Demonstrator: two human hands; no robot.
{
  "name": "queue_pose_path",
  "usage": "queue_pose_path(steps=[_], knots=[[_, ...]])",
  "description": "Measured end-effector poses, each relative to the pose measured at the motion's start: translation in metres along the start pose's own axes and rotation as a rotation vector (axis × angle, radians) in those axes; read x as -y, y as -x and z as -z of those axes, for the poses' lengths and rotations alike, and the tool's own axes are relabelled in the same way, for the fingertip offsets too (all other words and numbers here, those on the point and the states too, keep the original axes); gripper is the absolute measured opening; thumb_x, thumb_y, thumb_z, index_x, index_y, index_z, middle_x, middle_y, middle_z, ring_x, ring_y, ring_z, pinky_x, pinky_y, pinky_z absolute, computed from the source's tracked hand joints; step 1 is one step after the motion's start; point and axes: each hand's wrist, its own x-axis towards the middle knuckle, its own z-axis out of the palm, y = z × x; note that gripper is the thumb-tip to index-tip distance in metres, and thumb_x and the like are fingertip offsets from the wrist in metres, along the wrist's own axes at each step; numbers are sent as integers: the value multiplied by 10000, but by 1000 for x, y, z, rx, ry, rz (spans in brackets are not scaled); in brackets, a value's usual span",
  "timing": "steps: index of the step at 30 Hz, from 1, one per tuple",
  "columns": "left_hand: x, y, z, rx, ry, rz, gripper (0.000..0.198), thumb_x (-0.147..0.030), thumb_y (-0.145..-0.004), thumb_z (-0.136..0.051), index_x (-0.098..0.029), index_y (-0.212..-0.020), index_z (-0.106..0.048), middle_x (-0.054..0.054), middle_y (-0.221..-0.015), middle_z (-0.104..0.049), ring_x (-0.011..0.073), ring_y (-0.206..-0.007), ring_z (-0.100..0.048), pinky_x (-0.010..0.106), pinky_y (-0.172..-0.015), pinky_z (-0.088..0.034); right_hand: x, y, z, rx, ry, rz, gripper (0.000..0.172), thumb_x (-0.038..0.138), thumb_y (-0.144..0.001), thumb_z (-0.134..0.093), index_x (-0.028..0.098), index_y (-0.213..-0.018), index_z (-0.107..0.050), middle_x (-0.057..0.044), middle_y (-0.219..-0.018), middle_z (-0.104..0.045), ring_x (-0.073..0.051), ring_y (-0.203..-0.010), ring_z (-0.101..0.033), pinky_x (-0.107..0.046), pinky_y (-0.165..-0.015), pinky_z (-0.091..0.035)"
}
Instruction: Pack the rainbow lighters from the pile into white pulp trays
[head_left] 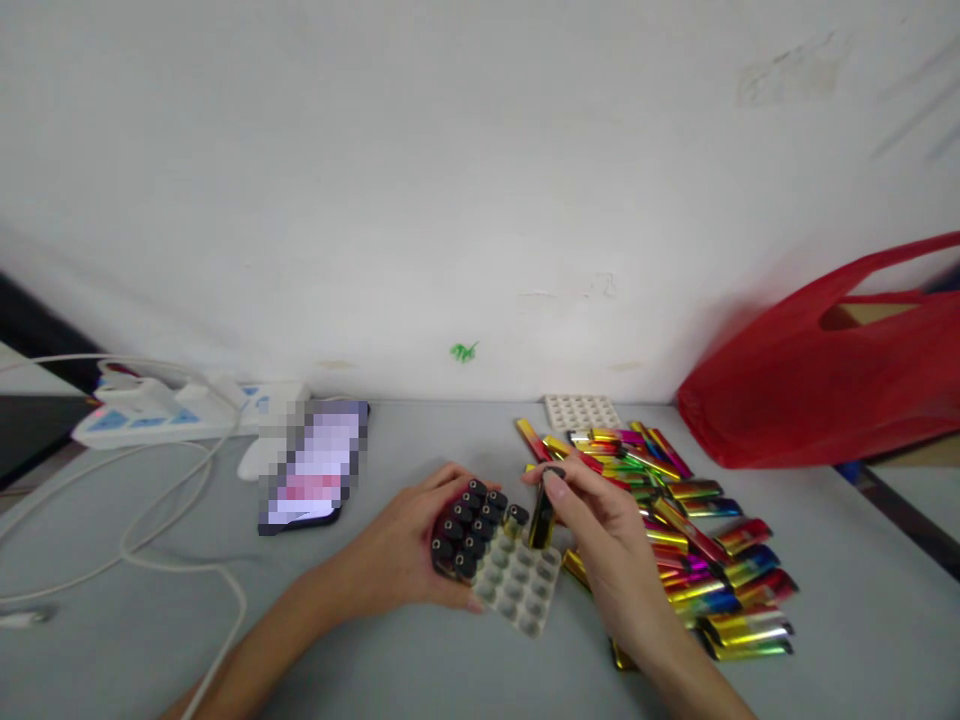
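Note:
My left hand [424, 540] is wrapped around a group of upright lighters [466, 527] with black ends facing up, standing in one side of a pale tray [517, 590] with rows of round holes. Several holes on the tray's right side hold nothing. My right hand [600, 530] pinches a single shiny lighter [542, 515], dark and gold, between thumb and fingers. It is held upright over the tray's far right edge; whether its lower end sits in a hole I cannot tell. Beside my right hand lies a loose heap of metallic coloured lighters [701, 540], partly hidden by that hand.
A second pale holed tray [581, 411] lies against the wall. At the right stands a red bag [810, 370]. To the left are a phone [319, 465], a white power strip [150, 420] with plugs, and a loose white cable [172, 567] across the grey table [390, 660].

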Motion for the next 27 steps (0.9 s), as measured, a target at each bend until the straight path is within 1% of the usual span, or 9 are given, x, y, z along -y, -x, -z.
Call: queue_pose_path(steps=[3,6,12,15,18,21,24,27], knots=[[0,0,0,-8,-12,-5,792,-518,-660,-1046,-266,-1331,-710,52,-1238,-693,301,-1130,-702,402,-1014,-577,5,4,-1,20,52,41,246,480,-994,-771,252,-979,-863,-56,-968,-774,-243,-906,-666,-356,-826,-512],[1,0,0,-10,-17,-7,793,-495,-646,-1059,-263,-1321,-713,45,-1226,-692,302,-1128,-702,396,-1002,-574,6,8,-1,36,191,137,202,450,-1001,-768,279,-1010,-876,-57,-979,-789,-245,-880,-672,-378,-826,-498],[2,1,-1,-12,-19,-1,801,-505,-649,-1053,-263,-1335,-718,56,-1248,-687,310,-1149,-696,403,-1011,-578,7,10,-1,66,359,350,98,304,-999,-762,288,-1013,-857,-13,-808,-739,-220,-780,-648,-384,-778,-478],[2,1,-1,-20,-19,-2,831,-507,-646,-1054,-268,-1363,-710,59,-1257,-691,313,-1153,-698,403,-1022,-576,8,8,0,102,460,446,121,221,-971,-767,280,-1046,-843,2,-762,-714,-221,-779,-643,-405,-805,-478],[3,1,-2,-26,-27,-14,858,-515,-644,-1056,-276,-1387,-701,58,-1270,-690,312,-1168,-696,402,-1039,-570,9,7,0,132,539,519,154,185,-956,-753,271,-1059,-829,0,-754,-702,-227,-775,-638,-424,-806,-474],[3,1,-2,-23,-41,-20,854,-532,-652,-1048,-275,-1388,-699,59,-1259,-694,311,-1168,-693,409,-1048,-566,8,6,0,146,568,541,171,176,-944,-754,274,-1069,-819,5,-754,-695,-226,-762,-635,-430,-800,-474],[3,1,-2,-27,-51,-15,845,-551,-654,-1040,-265,-1375,-706,63,-1240,-699,315,-1159,-693,417,-1046,-565,6,5,-1,142,546,518,154,182,-939,-775,280,-1051,-811,17,-746,-692,-221,-765,-639,-428,-810,-478],[3,1,-2,-27,-42,-19,834,-544,-656,-1042,-273,-1368,-705,55,-1249,-697,308,-1161,-694,410,-1046,-564,4,4,0,155,535,514,172,177,-927,-786,290,-1056,-809,18,-756,-692,-225,-774,-640,-431,-814,-483]])
